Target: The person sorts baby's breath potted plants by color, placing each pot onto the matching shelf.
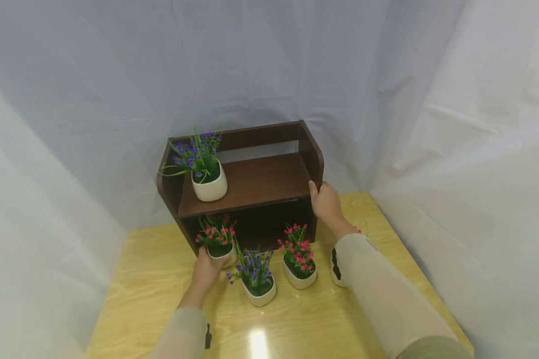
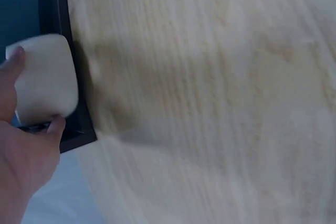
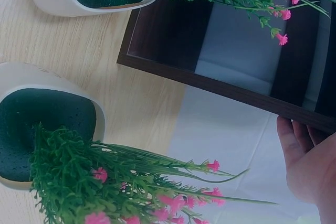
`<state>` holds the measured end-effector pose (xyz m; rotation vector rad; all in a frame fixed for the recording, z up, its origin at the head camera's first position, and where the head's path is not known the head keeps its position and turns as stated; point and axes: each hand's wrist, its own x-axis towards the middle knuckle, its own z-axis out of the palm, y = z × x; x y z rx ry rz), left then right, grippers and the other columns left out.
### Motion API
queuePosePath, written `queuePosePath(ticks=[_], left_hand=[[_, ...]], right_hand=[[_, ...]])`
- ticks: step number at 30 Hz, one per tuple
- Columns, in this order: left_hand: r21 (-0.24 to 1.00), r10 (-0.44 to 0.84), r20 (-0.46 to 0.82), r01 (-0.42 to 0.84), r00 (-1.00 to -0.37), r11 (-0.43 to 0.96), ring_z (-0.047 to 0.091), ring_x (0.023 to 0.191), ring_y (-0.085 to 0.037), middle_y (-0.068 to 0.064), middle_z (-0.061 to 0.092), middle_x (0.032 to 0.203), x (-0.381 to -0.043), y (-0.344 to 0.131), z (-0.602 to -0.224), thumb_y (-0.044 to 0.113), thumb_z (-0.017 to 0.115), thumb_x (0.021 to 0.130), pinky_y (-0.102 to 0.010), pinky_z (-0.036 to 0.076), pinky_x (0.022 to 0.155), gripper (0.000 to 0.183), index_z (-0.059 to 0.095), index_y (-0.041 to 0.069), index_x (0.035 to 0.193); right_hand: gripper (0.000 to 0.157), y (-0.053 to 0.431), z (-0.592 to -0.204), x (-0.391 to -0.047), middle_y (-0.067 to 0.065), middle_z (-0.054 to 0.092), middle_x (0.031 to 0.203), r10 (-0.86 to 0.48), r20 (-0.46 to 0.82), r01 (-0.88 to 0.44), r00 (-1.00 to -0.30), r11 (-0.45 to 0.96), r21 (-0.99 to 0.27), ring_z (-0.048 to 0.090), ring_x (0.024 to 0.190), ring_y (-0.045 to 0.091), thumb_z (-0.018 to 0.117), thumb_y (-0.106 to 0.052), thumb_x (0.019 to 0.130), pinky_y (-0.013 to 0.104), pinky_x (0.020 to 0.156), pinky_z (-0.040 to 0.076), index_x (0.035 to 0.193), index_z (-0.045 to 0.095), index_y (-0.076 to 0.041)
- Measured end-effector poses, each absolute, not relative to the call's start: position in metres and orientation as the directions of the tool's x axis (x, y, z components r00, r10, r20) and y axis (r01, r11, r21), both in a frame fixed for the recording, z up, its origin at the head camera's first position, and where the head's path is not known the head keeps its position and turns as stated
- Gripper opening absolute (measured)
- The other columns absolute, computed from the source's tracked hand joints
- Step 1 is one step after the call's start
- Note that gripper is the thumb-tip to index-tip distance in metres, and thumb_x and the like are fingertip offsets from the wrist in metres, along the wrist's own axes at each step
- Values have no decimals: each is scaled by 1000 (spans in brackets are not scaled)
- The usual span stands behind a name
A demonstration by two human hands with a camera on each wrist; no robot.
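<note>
A dark brown two-tier wooden shelf [image 1: 265, 179] stands on the table. My left hand [image 1: 206, 271] holds a white flowerpot [image 1: 226, 257] with red-pink artificial flowers at the lower tier's left end. In the left wrist view, the thumb and a finger grip opposite sides of that pot [image 2: 47, 77], just over the shelf's dark edge [image 2: 86, 139]. My right hand [image 1: 329, 205] grips the shelf's right side panel; the right wrist view shows its fingers [image 3: 289, 137] against the panel, partly hidden behind it. On the upper tier, at the left, sits a white pot [image 1: 210, 190] of purple-blue flowers.
In front of the shelf, a pot of purple-blue flowers [image 1: 260, 298] and a pot of pink flowers [image 1: 300, 280] stand on the wooden table [image 1: 148, 264]. Another pot [image 1: 337, 276] is partly hidden by my right sleeve. White sheeting [image 1: 269, 60] hangs behind and at both sides.
</note>
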<state>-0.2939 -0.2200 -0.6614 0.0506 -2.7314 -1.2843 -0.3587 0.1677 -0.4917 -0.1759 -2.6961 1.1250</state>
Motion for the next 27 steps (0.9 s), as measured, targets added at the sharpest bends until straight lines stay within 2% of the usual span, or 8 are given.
queuePosePath(ticks=[2,5,9,16,22,27], left_hand=[[732,-100,131,28,-986,681,63,124,-63,-45,63,134,-295,-214,-652,42,88,89,-74,52,107,94,44,-18,146],[692,-120,122,-2,-985,722,63,122,-64,-46,64,131,-297,-206,-634,35,86,91,-73,52,108,85,48,-20,143],[683,-131,54,-59,-990,728,60,128,-64,-47,61,136,-302,-203,-626,26,83,94,-72,49,115,80,44,-19,147],[663,-129,46,-67,-991,745,65,123,-61,-41,65,135,-320,-208,-643,46,83,94,-73,51,110,87,46,-12,147],[677,-122,-20,-103,-992,728,58,133,-63,-45,59,141,-318,-201,-624,31,80,98,-69,47,119,83,37,-16,152],[642,-119,-39,-116,-992,758,59,132,-63,-46,59,142,-318,-199,-619,31,76,102,-68,49,118,83,33,-15,156]], right_hand=[[56,168,-492,-360,28,73,107,196,160,26,-967,704,-710,72,104,47,42,-46,117,59,89,58,108,66,4],[56,169,-492,-361,29,74,107,199,162,27,-966,707,-706,73,105,48,42,-46,117,60,90,58,107,65,4],[55,170,-492,-362,26,72,103,200,149,37,-968,706,-707,72,101,45,41,-46,117,58,87,57,106,64,2],[54,169,-492,-363,22,70,99,205,140,47,-969,705,-707,70,93,41,41,-47,117,55,83,57,105,65,1],[54,168,-493,-362,22,71,98,207,149,41,-967,704,-709,70,93,39,41,-46,117,55,83,57,104,65,0],[53,166,-493,-360,24,73,98,213,157,41,-964,707,-706,71,95,41,42,-46,117,56,84,58,100,65,0]])
